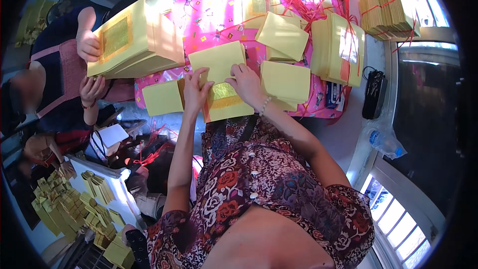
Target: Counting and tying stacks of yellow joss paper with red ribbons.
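In front of me lies a yellow paper sheet (217,59) with a gold foil patch (224,91) and a reddish stripe near its lower left. My left hand (195,91) pinches its left side, thumb and fingers close together. From the right, my right hand (245,83) has its fingers bent onto the same paper, the thumb near its middle. A plain edge crosses the foil between both hands; whether it is a fold or a second sheet I cannot tell. Beside my left hand rests a flat yellow paper stack (162,98), and right of my right hand another stack (285,82).
A pink patterned cloth (204,27) covers the table. At left, a co-worker's hands (88,45) hold a thick foil-marked paper stack (137,40). Tied bundles (336,50) and red strings (303,5) lie at the right and back. A black pouch (374,94) hangs by the window.
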Demonstrator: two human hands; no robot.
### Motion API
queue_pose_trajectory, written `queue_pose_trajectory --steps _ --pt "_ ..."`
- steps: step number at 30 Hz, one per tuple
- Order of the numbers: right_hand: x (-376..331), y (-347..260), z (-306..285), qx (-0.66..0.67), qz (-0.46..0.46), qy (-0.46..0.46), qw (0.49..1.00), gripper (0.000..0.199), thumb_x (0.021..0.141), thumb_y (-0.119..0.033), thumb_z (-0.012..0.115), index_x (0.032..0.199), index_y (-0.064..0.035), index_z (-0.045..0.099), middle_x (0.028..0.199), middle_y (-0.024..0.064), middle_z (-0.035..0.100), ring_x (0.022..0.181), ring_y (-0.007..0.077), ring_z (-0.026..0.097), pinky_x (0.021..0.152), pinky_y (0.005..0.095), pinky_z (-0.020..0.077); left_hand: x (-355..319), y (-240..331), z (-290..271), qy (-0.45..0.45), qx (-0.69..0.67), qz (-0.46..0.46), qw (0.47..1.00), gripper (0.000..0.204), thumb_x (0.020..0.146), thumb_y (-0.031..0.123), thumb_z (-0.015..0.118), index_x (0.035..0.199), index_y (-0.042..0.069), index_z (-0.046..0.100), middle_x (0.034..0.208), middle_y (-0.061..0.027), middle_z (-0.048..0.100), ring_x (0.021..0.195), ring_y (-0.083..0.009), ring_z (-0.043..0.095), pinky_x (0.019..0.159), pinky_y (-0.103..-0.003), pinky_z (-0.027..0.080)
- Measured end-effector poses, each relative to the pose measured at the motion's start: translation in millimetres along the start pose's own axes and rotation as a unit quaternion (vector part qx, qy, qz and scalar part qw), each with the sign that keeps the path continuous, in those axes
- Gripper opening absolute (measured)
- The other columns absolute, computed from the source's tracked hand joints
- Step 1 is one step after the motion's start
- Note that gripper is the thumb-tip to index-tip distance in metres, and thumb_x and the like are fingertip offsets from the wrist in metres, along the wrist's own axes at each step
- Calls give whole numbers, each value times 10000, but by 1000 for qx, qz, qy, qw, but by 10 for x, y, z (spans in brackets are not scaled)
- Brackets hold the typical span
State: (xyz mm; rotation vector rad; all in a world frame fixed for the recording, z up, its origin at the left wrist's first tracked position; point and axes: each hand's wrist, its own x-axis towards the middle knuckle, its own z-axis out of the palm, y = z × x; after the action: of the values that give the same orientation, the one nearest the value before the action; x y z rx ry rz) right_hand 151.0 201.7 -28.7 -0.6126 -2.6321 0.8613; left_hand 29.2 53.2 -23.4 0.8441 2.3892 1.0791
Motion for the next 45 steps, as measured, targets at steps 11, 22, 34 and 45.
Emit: queue_pose_trajectory --steps 11,22,34,45 --pt "73 54 23 24 66 -59 996 294 757 -269 714 838 -73 511 802 94 552 785 289 579 655 398 464 80 -389 -29 -92 -148 -23 984 520 768 7 688 1252 173 595 858 33 311 631 -50 342 559 -183 344" --pt "83 40 -51 19 19 -66 997 378 743 -303 715 978 -74 527 873 94 576 847 283 605 691 409 492 69 -525 -36 -90 -217 1 972 495 809 -13 644 1273 148 581 859 42 285 641 -31 343 548 -162 338" --pt "182 228 12 -148 -231 64 959 198 773 -301 630 802 -115 570 805 33 493 760 195 516 660 333 417 136 -375 163 98 -320 -157 929 334 826 112 690 1093 52 498 816 -47 545 687 -89 527 556 -215 431" --pt "-258 329 -692 333 169 180 910 540 822 -194 670 1256 -22 398 1092 130 566 1000 314 555 831 402 475 296 544 245 -85 -451 -131 879 548 782 -27 577 1291 37 383 1093 -100 531 911 -195 594 717 -322 537"
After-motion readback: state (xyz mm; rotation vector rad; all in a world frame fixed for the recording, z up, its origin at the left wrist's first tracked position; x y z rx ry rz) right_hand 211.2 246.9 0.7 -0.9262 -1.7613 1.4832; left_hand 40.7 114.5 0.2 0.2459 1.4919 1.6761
